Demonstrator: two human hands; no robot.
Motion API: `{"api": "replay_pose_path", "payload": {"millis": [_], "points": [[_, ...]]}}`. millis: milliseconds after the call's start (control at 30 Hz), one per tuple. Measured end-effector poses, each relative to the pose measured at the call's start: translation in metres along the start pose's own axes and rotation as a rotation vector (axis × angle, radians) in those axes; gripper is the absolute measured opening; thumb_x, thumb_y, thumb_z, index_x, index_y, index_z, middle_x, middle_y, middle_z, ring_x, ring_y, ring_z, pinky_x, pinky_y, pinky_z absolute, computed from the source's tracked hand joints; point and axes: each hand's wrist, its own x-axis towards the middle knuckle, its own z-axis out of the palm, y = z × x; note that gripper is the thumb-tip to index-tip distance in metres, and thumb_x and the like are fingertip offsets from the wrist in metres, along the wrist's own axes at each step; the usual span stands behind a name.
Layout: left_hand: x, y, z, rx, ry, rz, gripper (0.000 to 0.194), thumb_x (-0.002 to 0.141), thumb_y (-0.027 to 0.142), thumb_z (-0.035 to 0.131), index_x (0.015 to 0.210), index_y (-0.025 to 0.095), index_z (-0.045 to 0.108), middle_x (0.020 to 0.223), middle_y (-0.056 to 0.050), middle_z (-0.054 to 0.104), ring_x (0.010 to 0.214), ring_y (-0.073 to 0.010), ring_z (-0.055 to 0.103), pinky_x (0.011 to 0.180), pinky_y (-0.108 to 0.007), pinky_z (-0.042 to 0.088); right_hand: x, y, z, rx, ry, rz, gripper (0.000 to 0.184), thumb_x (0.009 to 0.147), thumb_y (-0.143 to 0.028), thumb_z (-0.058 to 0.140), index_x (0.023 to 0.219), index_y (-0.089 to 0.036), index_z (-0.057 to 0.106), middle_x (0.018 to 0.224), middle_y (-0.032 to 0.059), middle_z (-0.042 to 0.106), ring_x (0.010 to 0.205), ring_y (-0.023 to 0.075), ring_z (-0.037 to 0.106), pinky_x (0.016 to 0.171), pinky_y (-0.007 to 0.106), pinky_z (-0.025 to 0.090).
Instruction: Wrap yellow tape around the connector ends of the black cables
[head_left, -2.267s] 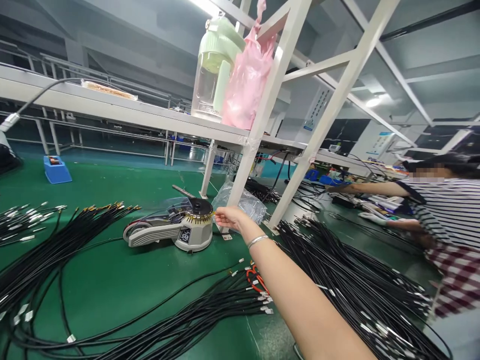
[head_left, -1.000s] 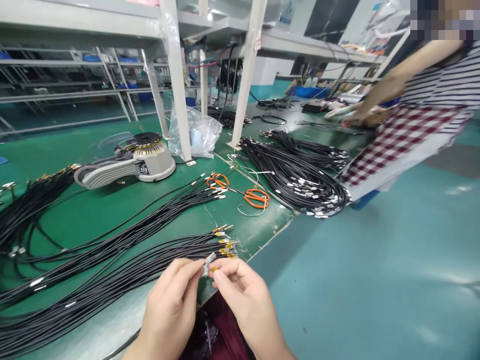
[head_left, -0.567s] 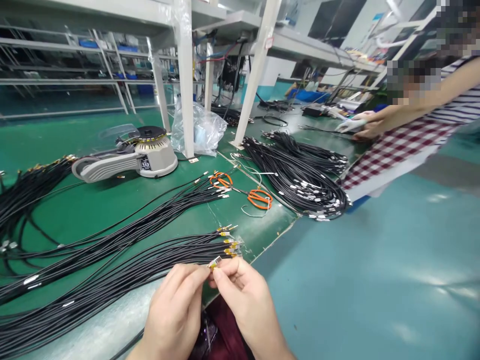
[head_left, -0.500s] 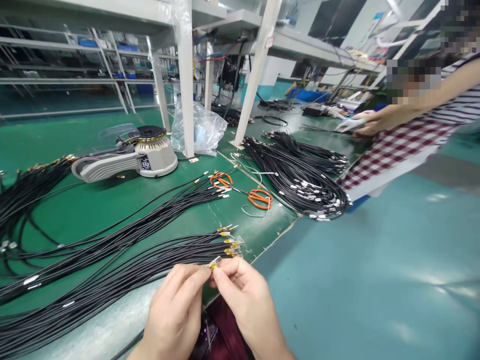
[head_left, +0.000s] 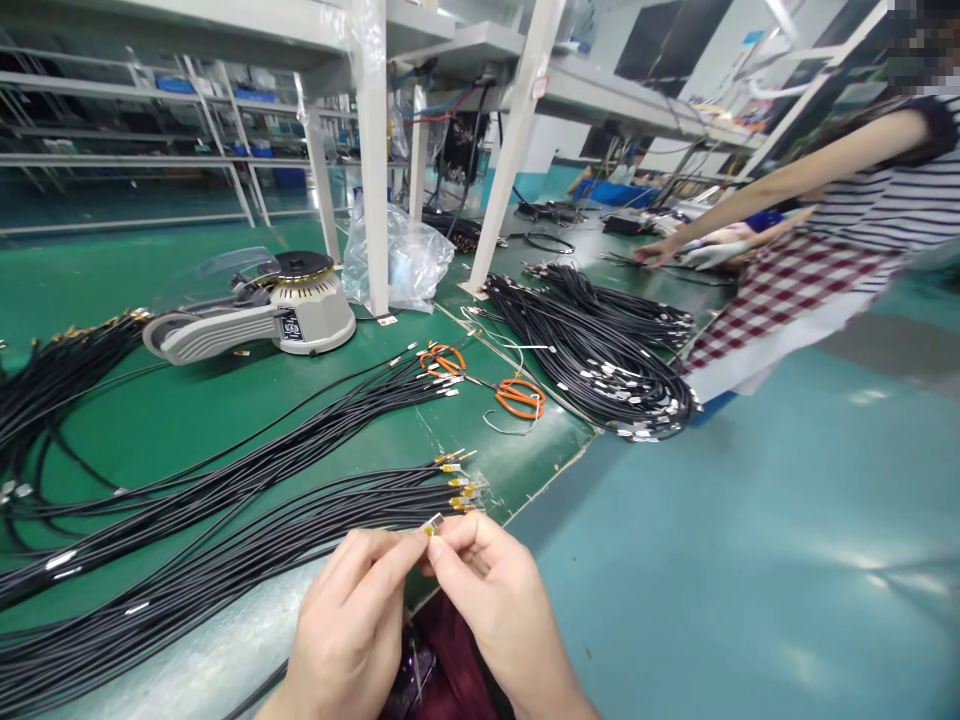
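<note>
My left hand (head_left: 351,610) and my right hand (head_left: 499,600) meet at the table's front edge, both pinching the end of one black cable. That cable end (head_left: 433,525) shows a silvery connector with a bit of yellow tape between my fingertips; the fingers hide the rest of it. Just beyond my hands lies a bundle of black cables (head_left: 247,545), their yellow-taped ends pointing right. Behind it a second bundle (head_left: 300,445) runs the same way, with white-tagged ends. Past those ends lie two orange-handled scissors (head_left: 519,398), partly among the cables.
A round tape dispenser (head_left: 307,305) stands on the green table (head_left: 382,425). Behind it, a clear plastic bag (head_left: 405,255) leans by a white post (head_left: 373,160). A looped cable pile (head_left: 600,350) lies right. A co-worker (head_left: 840,220) in a checked apron reaches over the table.
My left fingertips have shifted slightly right over the taped cable end, covering more of the yellow. The co-worker's arm has stretched further left across the table.
</note>
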Motion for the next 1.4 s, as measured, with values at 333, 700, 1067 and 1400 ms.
{"api": "replay_pose_path", "payload": {"millis": [333, 700, 1067, 1400], "points": [[0.001, 0.0, 0.0, 0.029, 0.011, 0.034, 0.036, 0.087, 0.005, 0.046, 0.117, 0.022, 0.059, 0.084, -0.004, 0.065, 0.075, -0.012, 0.063, 0.066, -0.019, 0.053, 0.0, -0.001, 0.0, 0.005, -0.008, -0.011, 0.025, 0.069, -0.037, 0.072, 0.059, -0.02, 0.056, 0.067, 0.0018, 0.064, 0.066, 0.0173, 0.058, 0.063, 0.028, 0.047], [-0.002, 0.0, 0.007, 0.101, -0.035, -0.144, 0.019, 0.092, 0.014, 0.042, 0.102, 0.018, 0.058, 0.088, -0.005, 0.064, 0.081, -0.0146, 0.063, 0.072, -0.024, 0.053, -0.002, 0.006, 0.0, 0.062, -0.011, 0.012, 0.028, 0.069, -0.044, 0.073, 0.071, -0.017, 0.065, 0.07, 0.0037, 0.068, 0.067, 0.0167, 0.062, 0.067, 0.028, 0.051], [0.003, 0.002, 0.001, 0.101, -0.08, -0.203, 0.014, 0.092, 0.018, 0.045, 0.092, 0.021, 0.058, 0.081, -0.001, 0.062, 0.072, -0.012, 0.062, 0.066, -0.022, 0.051, -0.007, 0.019, 0.001, 0.202, -0.018, 0.062, 0.028, 0.07, -0.038, 0.075, 0.082, -0.014, 0.069, 0.08, 0.0067, 0.071, 0.071, 0.0161, 0.063, 0.068, 0.027, 0.051], [0.001, 0.003, 0.003, 0.087, -0.03, -0.24, 0.012, 0.092, 0.017, 0.045, 0.093, 0.02, 0.056, 0.083, -0.001, 0.059, 0.074, -0.0111, 0.06, 0.068, -0.021, 0.047, -0.013, 0.027, 0.0, 0.324, 0.048, 0.027, 0.043, 0.077, -0.042, 0.069, 0.109, -0.016, 0.057, 0.082, 0.0034, 0.067, 0.067, 0.0135, 0.06, 0.063, 0.026, 0.052]]}}
